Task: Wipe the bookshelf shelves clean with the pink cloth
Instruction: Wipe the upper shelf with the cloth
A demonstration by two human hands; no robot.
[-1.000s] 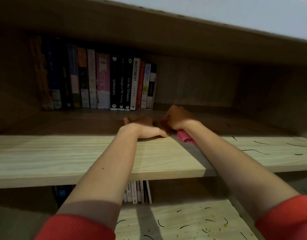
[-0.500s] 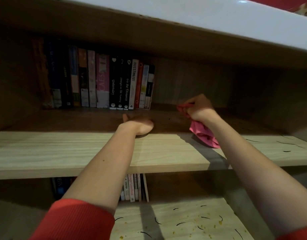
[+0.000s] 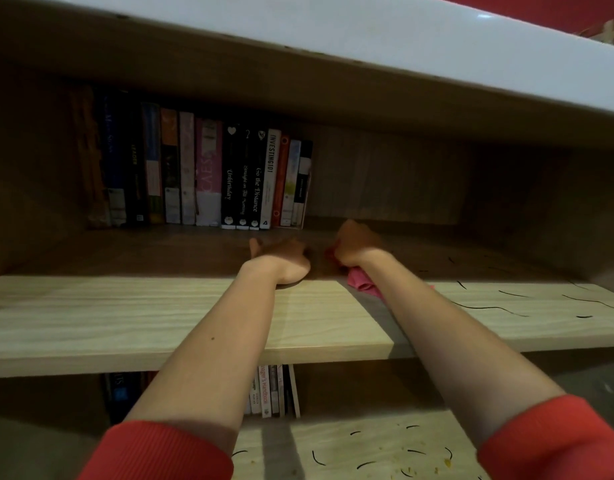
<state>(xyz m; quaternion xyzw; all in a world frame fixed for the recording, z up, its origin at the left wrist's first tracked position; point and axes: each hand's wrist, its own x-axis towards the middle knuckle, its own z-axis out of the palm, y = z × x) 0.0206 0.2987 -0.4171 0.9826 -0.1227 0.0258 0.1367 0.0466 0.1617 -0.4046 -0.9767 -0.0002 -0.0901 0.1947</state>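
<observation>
Both my arms reach into the middle wooden shelf [image 3: 132, 317] of the bookshelf. My right hand [image 3: 355, 245] grips the bunched pink cloth [image 3: 362, 282], which trails out under the wrist onto the shelf board. My left hand [image 3: 281, 259] rests on the shelf just left of it, thumb up; its fingers lie in shadow and I cannot tell how they are bent. The two hands are almost touching. Thin black strands [image 3: 485, 308] lie scattered on the shelf's right part.
A row of upright books [image 3: 201, 174] stands at the back left of this shelf. The shelf above [image 3: 367, 46] overhangs closely. The lower shelf [image 3: 374, 448] carries black strands and yellow crumbs, with a few books [image 3: 274, 393] behind.
My right hand with the cloth swung out to the right half a second ago and has come back left, close to my left hand, which has stayed in place.
</observation>
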